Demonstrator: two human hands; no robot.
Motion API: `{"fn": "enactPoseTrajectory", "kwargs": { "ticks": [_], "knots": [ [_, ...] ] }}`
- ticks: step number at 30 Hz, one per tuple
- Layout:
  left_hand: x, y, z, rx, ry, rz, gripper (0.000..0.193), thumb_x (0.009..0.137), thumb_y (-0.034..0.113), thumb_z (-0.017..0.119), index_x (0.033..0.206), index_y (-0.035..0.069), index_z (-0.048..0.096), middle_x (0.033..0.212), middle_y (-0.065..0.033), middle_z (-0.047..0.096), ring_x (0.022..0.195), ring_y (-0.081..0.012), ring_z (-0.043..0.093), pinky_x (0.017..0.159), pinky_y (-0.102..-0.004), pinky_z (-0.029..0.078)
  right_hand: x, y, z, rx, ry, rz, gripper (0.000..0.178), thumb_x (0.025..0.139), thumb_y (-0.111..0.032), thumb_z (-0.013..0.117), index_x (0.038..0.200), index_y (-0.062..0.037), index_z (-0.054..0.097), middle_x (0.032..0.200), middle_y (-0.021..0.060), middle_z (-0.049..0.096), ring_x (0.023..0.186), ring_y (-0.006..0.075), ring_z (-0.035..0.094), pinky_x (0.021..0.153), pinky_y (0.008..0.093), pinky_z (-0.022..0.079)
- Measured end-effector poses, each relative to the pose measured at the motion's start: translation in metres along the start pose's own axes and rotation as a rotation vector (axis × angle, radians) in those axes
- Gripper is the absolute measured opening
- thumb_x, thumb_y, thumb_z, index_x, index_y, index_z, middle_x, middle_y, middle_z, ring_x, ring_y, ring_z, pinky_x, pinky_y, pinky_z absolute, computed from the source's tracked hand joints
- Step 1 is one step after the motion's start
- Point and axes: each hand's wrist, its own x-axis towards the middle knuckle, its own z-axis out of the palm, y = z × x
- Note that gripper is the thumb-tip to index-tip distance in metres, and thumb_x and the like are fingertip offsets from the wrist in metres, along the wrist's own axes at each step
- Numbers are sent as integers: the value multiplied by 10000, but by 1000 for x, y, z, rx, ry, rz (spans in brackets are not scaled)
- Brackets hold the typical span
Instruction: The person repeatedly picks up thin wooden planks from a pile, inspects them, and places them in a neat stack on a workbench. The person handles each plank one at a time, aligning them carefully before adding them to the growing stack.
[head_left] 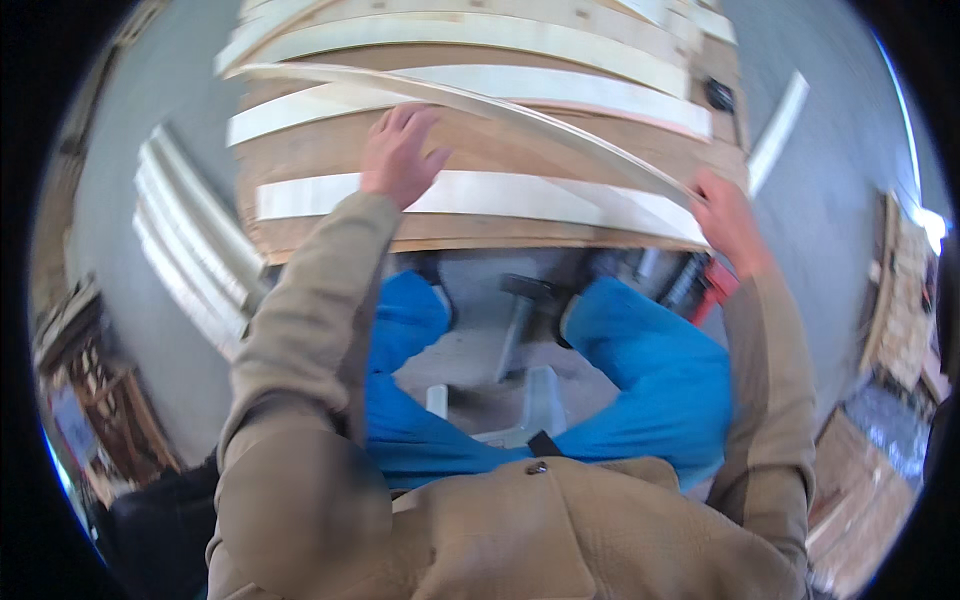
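A long, thin, pale wooden slat [575, 137] is raised on edge and runs slantwise over the worktable [320, 158]. My right hand [728, 222] is closed around its near right end. Close below the slat's left half, my left hand [403, 158] has its fingers apart and grips nothing; I cannot tell whether its fingertips touch the slat. Under my hands, one flat slat [490, 193] lies along the table's near edge. Another slat [600, 95] lies farther back, partly covered by the raised one.
More slats [480, 30] lie across the far table. A small black object [719, 95] sits near its right edge. Several pale strips [190, 240] stand at the left, and one strip [778, 135] at the right. A hammer-like tool [517, 315] is between my knees, a red object [715, 288] beside my right knee.
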Motion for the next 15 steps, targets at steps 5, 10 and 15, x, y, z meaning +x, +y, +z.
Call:
{"fn": "enactPoseTrajectory", "kwargs": {
  "ticks": [5,10,15],
  "knots": [
    [-46,54,10,21,-604,95,690,750,200,893,1384,135,630,1450,-90,582,1358,-317,546,1091,-476,479,-1,2,-3,-14,35,-40,98,903,-77,602,995,-55,624,944,244,696,940,481,660,799,550,508],
    [-42,54,22,115,-640,4,730,751,133,872,1433,139,612,1480,-80,569,1379,-299,537,1091,-468,479,-3,-12,-11,0,11,30,89,908,-66,614,995,-55,630,926,234,706,931,466,671,808,544,520],
    [-34,40,30,110,-638,38,685,755,66,857,1398,119,628,1421,-106,612,1324,-338,581,1074,-473,505,-6,-10,-17,0,4,27,101,921,-78,647,1017,-46,644,937,225,723,937,446,687,821,528,532]
  ]
}}
